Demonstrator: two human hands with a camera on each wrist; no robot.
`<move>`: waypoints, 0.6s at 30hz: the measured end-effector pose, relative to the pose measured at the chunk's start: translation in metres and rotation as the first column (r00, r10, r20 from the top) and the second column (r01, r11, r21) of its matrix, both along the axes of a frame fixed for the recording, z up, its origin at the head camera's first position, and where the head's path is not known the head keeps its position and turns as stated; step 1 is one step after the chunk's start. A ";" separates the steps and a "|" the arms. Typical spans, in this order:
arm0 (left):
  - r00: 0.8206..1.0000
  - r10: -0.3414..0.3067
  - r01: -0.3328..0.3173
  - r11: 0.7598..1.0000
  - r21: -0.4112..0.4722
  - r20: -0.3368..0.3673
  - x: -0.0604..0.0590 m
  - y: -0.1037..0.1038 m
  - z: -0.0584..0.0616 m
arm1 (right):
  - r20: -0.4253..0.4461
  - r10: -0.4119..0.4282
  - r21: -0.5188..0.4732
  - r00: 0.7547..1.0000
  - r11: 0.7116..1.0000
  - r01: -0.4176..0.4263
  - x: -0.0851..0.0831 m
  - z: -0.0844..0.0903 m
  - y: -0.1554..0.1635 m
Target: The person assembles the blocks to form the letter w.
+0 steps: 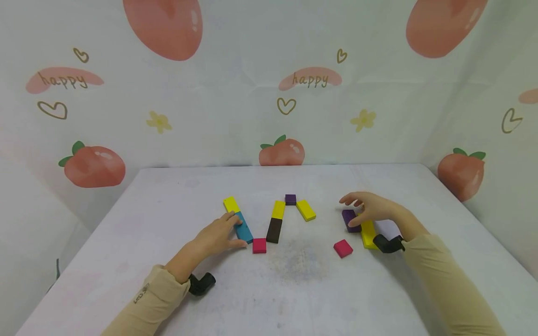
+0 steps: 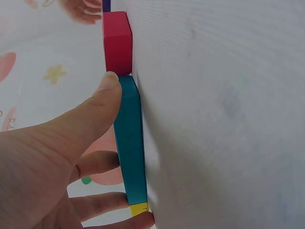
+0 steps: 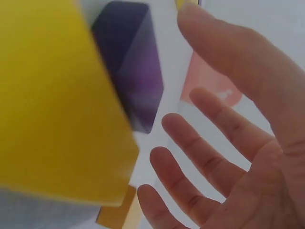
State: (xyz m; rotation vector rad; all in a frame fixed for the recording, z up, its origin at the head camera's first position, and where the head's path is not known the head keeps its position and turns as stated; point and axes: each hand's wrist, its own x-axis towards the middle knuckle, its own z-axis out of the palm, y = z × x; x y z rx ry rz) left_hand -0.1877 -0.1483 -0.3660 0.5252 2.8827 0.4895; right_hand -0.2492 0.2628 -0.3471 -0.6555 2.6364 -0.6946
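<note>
Landmark: dark brown block (image 1: 274, 230), lying flat near the middle of the white table (image 1: 176, 186); all places below are reckoned from it.
Left hand: left hand (image 1: 218, 235), just left of the landmark; thumb and fingers lie along the two long sides of the teal block, a light hold with the block flat on the table.
Teal block: teal block (image 1: 244, 227), left of the landmark, slanting, its far end butting a yellow block (image 1: 230, 204).
Wrist view, left: thumb (image 2: 102, 98) presses the near edge of the teal block (image 2: 129, 143); a pink block (image 2: 116, 43) sits just beyond its end.
Pink block, near: pink block (image 1: 259, 245), just left of and nearer than the landmark, close to the teal block's near end.
Centre figure: yellow block (image 1: 278, 209) joined end to end with the landmark; small purple block (image 1: 290, 199) at the apex behind; another yellow block (image 1: 306, 210) sloping down to the right.
Right hand: right hand (image 1: 370, 208), well right of the landmark; fingers spread and relaxed, holding nothing, hovering over a purple block (image 1: 350, 220).
Right group: purple block touching a yellow block (image 1: 368, 234); loose pink block (image 1: 343, 248) lies between this group and the landmark.
Progress, as judged: centre figure looks assembled; left line is being adjusted; right group looks unfinished, with both pink blocks apparently not yet placed.
</note>
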 end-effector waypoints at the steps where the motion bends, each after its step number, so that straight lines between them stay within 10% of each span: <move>1: 1.000 0.000 0.000 1.000 0.000 -0.001 0.000 0.000 0.000 | 0.001 -0.002 0.001 1.000 1.000 0.002 0.001 -0.001 0.002; 18: 1.000 0.003 -0.003 1.000 -0.001 0.002 0.001 0.000 0.000 | 0.083 -0.044 0.014 0.996 0.999 0.043 0.008 -0.006 0.006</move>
